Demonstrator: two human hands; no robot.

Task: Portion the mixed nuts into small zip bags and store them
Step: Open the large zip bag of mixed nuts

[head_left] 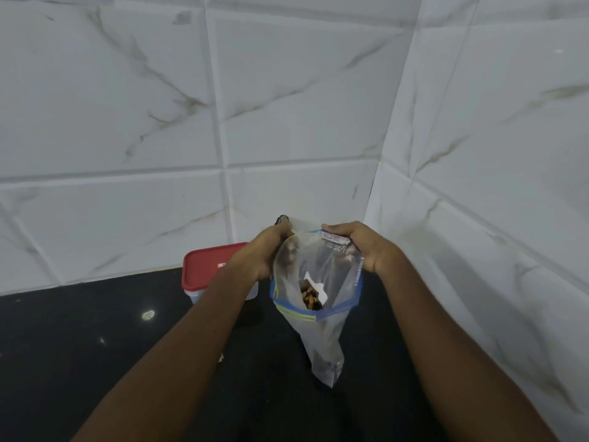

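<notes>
Zip bag: clear film, light, limp, slippery; held over the dark worktop, right of a red-lidded box. Grip: my left hand and right hand pinch its far edge. Mixed nuts loose near the mouth; possibly a second bag beneath.

No text legible. The clear plastic zip bag w/ blue seal strip has a white printed strip right under the right hand fingertips, plus a vertical print line just below that grip; both too blurred to read. The red rectangular plastic lid, left of the left hand grip, bears a small white logo, illegible.
</notes>
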